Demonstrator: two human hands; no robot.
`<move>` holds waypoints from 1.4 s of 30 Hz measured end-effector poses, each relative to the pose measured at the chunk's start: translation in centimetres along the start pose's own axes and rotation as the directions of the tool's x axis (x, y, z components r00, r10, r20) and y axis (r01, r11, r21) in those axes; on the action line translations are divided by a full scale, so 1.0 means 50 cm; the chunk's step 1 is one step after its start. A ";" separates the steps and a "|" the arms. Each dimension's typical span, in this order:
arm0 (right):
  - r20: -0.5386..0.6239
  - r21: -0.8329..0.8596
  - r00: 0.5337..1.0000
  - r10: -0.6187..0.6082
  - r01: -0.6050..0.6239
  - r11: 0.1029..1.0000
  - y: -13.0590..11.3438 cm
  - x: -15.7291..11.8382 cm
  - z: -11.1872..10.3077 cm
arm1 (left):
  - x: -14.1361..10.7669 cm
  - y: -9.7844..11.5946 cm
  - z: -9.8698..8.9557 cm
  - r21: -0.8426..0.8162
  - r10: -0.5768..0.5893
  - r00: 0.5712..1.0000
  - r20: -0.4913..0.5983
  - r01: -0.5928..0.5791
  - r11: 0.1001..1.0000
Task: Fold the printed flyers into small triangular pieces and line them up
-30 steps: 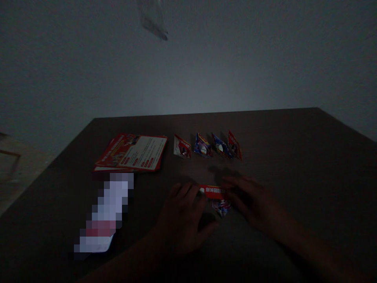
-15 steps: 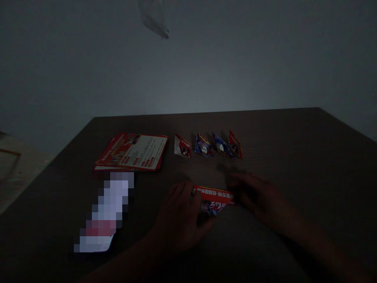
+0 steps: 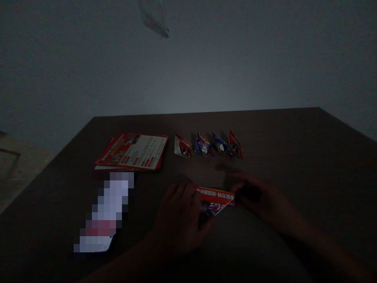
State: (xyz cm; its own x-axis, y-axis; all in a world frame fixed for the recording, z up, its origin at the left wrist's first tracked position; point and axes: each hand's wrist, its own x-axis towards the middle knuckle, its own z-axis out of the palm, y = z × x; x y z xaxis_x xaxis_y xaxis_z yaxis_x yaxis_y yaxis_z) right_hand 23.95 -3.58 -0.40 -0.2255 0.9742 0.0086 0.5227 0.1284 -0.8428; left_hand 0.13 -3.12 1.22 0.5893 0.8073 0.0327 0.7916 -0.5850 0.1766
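Observation:
A red folded paper with white lettering lies on the dark table, its right part slanting to a point. My left hand rests over its left end, pressing it with fingers and thumb. At the paper's right corner is my right hand, its thumb and forefinger curved close to the corner; the dim light hides whether they pinch it. Behind the hands several folded paper pieces stand in a row: a red and white one, a blue one, another blue one and a red one.
On the left lies a stack of red and white printed sheets. A phone with a blurred, lit screen lies in front of it. The table meets a grey wall, where something translucent hangs.
The paper's right part now shows a clean slanted edge and more of its lettering. My right hand's fingers have drawn in around the right corner. My left hand has barely moved.

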 end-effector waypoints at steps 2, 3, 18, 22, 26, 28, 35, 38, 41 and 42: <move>0.001 0.094 1.000 0.023 -0.023 0.995 -0.004 -0.001 0.001 | -0.001 0.000 0.000 -0.002 -0.001 1.000 0.005 0.001 1.000; 0.002 0.135 1.000 0.027 -0.027 0.990 -0.008 0.000 0.001 | -0.001 0.000 0.001 -0.003 -0.004 1.000 0.004 0.004 1.000; 0.016 0.358 0.997 0.075 -0.076 0.931 -0.016 -0.002 0.003 | 0.003 -0.002 -0.002 -0.007 0.018 1.000 -0.011 -0.018 1.000; 0.010 0.363 0.995 0.099 -0.096 0.927 -0.023 0.001 0.006 | 0.005 -0.005 0.001 -0.032 0.024 1.000 -0.016 -0.024 0.999; 0.003 0.337 0.995 0.095 -0.091 0.937 -0.026 0.002 0.008 | 0.009 -0.008 0.002 -0.077 0.054 0.997 -0.046 -0.057 0.995; -0.001 0.320 0.996 0.086 -0.081 0.944 -0.026 0.002 0.009 | 0.012 -0.008 0.002 -0.107 0.077 0.995 -0.062 -0.083 0.991; 0.003 0.258 1.000 0.014 -0.014 0.966 -0.025 -0.003 0.013 | 0.014 -0.007 -0.001 -0.185 0.140 0.988 -0.063 -0.149 0.971; 0.005 0.269 0.999 -0.033 0.030 0.963 -0.027 -0.005 0.017 | 0.012 -0.003 -0.002 -0.273 0.136 0.990 -0.048 -0.144 0.951; 0.037 0.275 0.998 -0.059 0.047 0.960 -0.031 -0.006 0.023 | 0.013 0.001 -0.004 -0.455 0.060 0.998 0.006 -0.050 0.889; 0.036 0.277 0.997 -0.067 0.054 0.959 -0.033 -0.007 0.025 | 0.015 0.002 -0.006 -0.514 0.048 0.998 0.047 -0.017 0.858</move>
State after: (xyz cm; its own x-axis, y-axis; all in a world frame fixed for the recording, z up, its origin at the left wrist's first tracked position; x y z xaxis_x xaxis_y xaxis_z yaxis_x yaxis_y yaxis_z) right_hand 22.11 -4.38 0.33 -0.2889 0.9563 0.0455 0.2613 0.1245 -0.9572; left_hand 0.58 -2.56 1.55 0.6336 0.7737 -0.0048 0.5856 -0.4754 0.6566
